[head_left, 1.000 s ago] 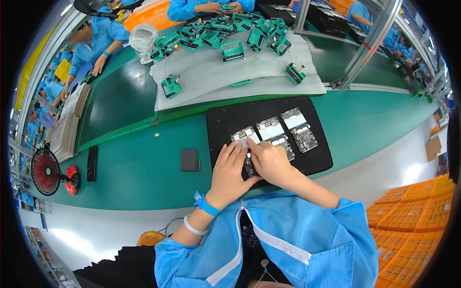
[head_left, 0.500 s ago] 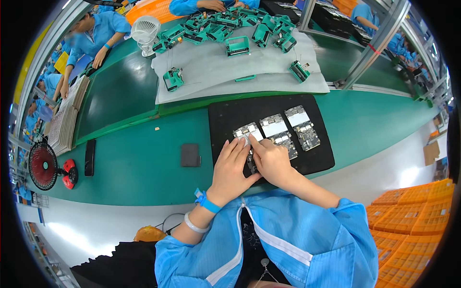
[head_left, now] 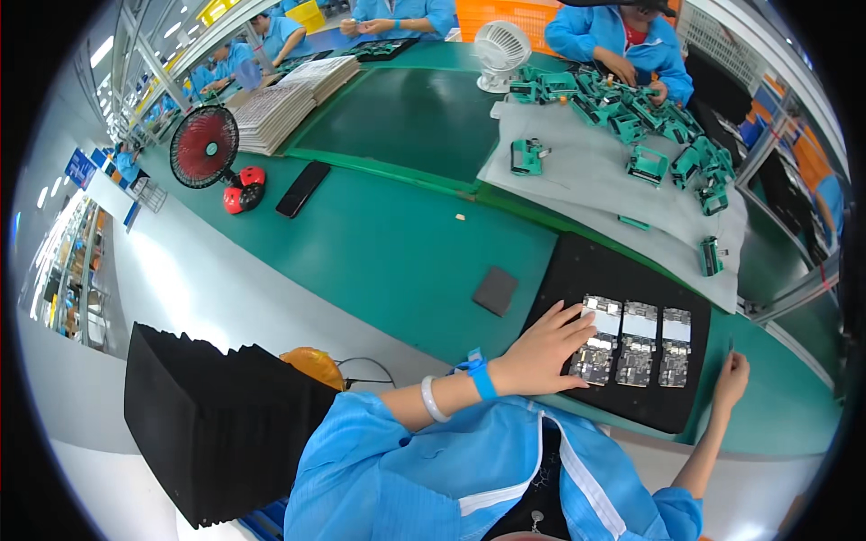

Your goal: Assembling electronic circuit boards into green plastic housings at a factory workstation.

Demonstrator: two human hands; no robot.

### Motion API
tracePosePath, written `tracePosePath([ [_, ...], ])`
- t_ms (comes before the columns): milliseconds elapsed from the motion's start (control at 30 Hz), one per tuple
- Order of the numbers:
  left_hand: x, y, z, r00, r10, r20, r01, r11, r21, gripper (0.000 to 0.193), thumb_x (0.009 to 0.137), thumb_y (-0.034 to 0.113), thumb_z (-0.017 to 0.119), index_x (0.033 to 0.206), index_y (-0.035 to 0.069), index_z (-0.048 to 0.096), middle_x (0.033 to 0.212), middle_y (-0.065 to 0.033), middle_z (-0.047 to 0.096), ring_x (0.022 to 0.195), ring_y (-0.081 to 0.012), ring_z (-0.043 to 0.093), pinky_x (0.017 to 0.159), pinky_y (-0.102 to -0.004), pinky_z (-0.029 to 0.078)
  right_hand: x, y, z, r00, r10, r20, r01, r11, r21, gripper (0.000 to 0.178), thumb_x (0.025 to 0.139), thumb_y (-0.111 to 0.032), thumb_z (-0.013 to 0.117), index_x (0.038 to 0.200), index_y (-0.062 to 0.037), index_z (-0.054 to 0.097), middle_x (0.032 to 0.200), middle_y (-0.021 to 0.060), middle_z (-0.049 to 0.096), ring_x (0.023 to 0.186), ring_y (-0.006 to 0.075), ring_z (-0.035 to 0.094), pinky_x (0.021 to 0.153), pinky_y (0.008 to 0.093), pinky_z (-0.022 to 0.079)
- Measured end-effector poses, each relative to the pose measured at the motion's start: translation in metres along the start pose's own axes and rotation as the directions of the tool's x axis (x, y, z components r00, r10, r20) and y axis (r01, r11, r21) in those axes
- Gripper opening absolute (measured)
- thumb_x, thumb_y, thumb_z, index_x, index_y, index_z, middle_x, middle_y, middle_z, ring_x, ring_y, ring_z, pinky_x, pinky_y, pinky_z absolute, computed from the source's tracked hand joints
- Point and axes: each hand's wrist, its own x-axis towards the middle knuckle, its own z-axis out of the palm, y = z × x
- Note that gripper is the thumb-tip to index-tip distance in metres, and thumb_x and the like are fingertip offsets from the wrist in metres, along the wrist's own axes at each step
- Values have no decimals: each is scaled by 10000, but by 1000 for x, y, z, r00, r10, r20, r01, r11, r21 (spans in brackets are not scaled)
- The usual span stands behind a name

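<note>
Three circuit boards lie side by side on a black mat [head_left: 586, 261], each crossed by a pale blank band: a left board [head_left: 593, 365], a middle board [head_left: 637, 361] and a right board [head_left: 675, 361]. My left hand [head_left: 544, 350], fingers spread, rests at the left board's outer edge with its fingertips on it. Beyond the mat's right side, my right hand [head_left: 732, 383] is closed over the green table. A thin dark tip [head_left: 731, 343] sticks up from its fingers; what kind of thing it is cannot be made out.
A small grey square block [head_left: 495, 291] lies left of the mat. Farther left are a black phone [head_left: 303, 189] and a red fan [head_left: 206, 149]. Several green plastic housings [head_left: 648, 164] cover a white sheet [head_left: 577, 180]; a co-worker [head_left: 622, 45] handles some behind it.
My right hand has left the left board and moved right, past the mat. My left hand stays at that board, fingers wider apart. The view has swung left.
</note>
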Motion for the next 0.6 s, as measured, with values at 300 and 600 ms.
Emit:
tracePosePath([
  [300,62,-13,11,996,-84,-15,84,995,45,758,666,361,864,1275,-3,598,1386,-185,553,1350,-377,452,1153,-547,264,133,-96,50,901,-432,-46,400,784,474,260,868,-103,675,1116,-25,659,1010,102,695,903,182,663,815,324,518],
  [600,59,-2,5,995,-102,-17,102,994,38,719,673,330,852,1264,5,602,1401,-184,543,1361,-372,444,1159,-548,259,144,-165,69,740,-655,-152,661,750,-11,333,666,-193,798,924,-19,679,1025,156,630,949,358,602,798,456,491],
])
